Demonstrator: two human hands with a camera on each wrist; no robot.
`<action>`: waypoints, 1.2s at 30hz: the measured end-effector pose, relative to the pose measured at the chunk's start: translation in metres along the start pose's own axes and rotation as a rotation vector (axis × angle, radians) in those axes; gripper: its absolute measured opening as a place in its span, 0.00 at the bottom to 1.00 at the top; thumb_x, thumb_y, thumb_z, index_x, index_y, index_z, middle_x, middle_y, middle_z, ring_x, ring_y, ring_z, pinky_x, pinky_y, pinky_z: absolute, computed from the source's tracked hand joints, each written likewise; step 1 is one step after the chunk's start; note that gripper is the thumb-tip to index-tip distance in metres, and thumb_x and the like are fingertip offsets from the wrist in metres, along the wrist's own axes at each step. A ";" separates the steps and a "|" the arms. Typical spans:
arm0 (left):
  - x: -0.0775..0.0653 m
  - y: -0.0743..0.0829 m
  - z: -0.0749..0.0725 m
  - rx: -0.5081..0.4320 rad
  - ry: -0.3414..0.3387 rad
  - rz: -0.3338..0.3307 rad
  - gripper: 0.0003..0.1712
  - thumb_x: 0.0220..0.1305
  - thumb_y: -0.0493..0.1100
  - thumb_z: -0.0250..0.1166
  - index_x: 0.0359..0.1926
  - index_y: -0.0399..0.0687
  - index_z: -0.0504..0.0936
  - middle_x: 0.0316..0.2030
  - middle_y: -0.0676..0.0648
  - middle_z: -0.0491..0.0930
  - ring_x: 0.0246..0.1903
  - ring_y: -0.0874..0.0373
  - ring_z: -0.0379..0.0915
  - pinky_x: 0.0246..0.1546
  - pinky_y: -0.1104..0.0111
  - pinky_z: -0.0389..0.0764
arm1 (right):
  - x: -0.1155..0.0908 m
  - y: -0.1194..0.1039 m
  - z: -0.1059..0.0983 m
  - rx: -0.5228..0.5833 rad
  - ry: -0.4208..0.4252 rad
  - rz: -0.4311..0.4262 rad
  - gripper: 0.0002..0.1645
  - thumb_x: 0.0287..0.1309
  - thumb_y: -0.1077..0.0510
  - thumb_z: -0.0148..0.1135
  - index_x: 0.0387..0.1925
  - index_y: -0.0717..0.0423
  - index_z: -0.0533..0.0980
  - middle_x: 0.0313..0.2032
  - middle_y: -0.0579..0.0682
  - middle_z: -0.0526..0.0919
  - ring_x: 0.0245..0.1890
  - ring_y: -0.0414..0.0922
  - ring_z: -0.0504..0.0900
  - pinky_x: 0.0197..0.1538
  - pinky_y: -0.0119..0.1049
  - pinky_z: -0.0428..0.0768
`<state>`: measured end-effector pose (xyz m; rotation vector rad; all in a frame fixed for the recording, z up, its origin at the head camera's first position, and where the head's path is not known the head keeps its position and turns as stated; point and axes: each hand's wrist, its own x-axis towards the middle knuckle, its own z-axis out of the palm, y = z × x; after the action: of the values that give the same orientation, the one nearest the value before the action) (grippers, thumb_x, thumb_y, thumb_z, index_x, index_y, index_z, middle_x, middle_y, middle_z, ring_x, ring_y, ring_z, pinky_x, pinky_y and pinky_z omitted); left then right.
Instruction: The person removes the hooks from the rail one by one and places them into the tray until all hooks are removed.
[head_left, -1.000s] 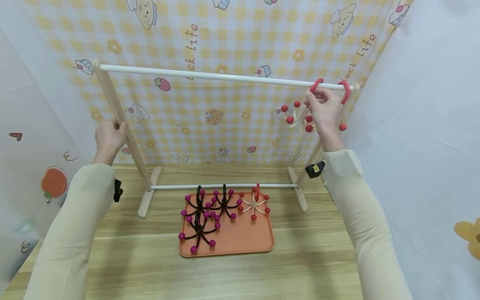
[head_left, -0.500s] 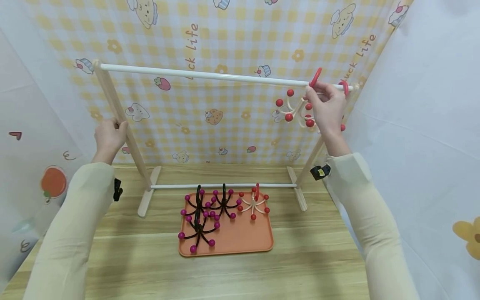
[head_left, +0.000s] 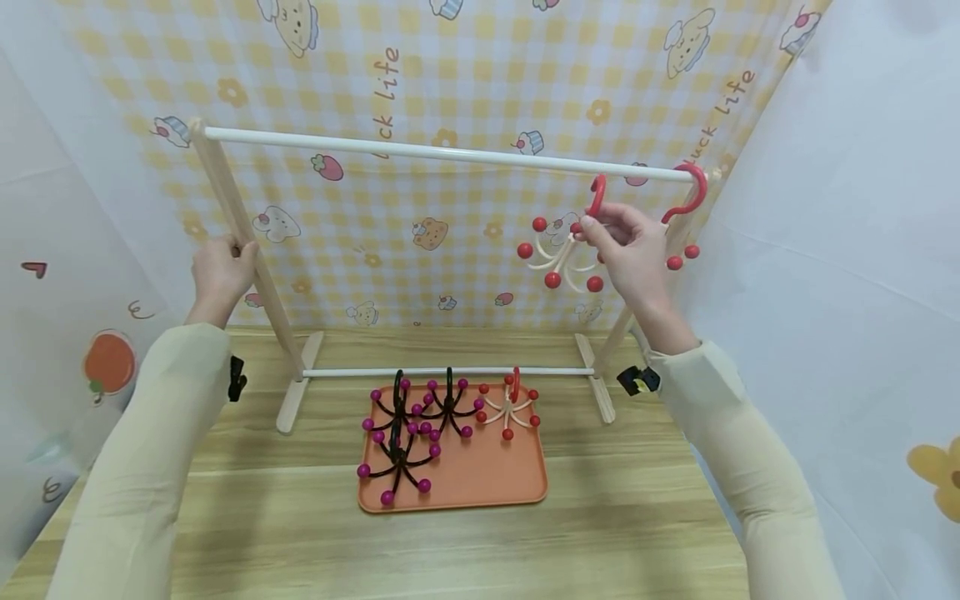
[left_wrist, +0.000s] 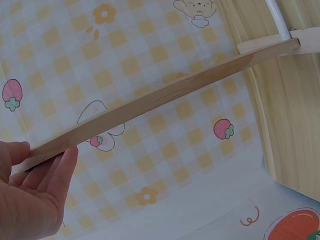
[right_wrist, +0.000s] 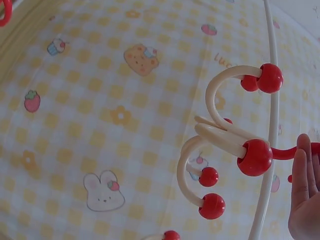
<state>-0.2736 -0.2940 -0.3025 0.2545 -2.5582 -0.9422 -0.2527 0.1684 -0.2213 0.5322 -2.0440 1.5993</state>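
Note:
My left hand (head_left: pixel 221 275) grips the wooden left upright (head_left: pixel 264 292) of a rack, and the left wrist view shows thumb and fingers around that post (left_wrist: pixel 150 102). With thumb and fingertips, my right hand (head_left: pixel 636 258) pinches the red hook of a cream claw-shaped hanger (head_left: pixel 552 280) whose arms end in red balls. This hook stands off the white top bar (head_left: pixel 420 152), slightly below it in the head view. Another red-hooked hanger (head_left: pixel 699 190) hangs at the bar's right end, partly behind my right hand. In the right wrist view, the held hanger's balls (right_wrist: pixel 255 157) are close.
An orange tray (head_left: pixel 487 487) lies on the wooden table (head_left: pixel 480 550). It carries several black hangers (head_left: pixel 400 458) with magenta balls and one cream hanger (head_left: pixel 507 408) with red balls. A white lower bar (head_left: pixel 345 373) runs behind the tray.
My right hand has lifted the hanger's hook up off the top bar, then brought it left and lower. The left hand keeps its place on the upright.

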 end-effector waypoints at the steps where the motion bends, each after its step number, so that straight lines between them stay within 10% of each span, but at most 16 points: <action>1: 0.000 0.000 0.000 0.000 0.000 0.001 0.22 0.66 0.46 0.41 0.35 0.28 0.71 0.36 0.28 0.72 0.35 0.38 0.66 0.31 0.57 0.64 | -0.004 -0.003 0.002 0.002 -0.016 -0.001 0.12 0.52 0.61 0.61 0.37 0.66 0.76 0.29 0.53 0.82 0.27 0.41 0.79 0.23 0.26 0.68; 36: 0.000 0.000 -0.001 -0.003 0.004 0.005 0.21 0.66 0.46 0.41 0.32 0.30 0.70 0.33 0.28 0.73 0.37 0.36 0.65 0.36 0.52 0.62 | -0.116 0.047 0.050 0.051 -0.413 0.090 0.10 0.52 0.71 0.56 0.37 0.74 0.73 0.31 0.65 0.79 0.28 0.52 0.79 0.32 0.38 0.77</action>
<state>-0.2729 -0.2942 -0.3020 0.2491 -2.5530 -0.9423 -0.1931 0.1321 -0.3365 0.8602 -2.3558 1.7078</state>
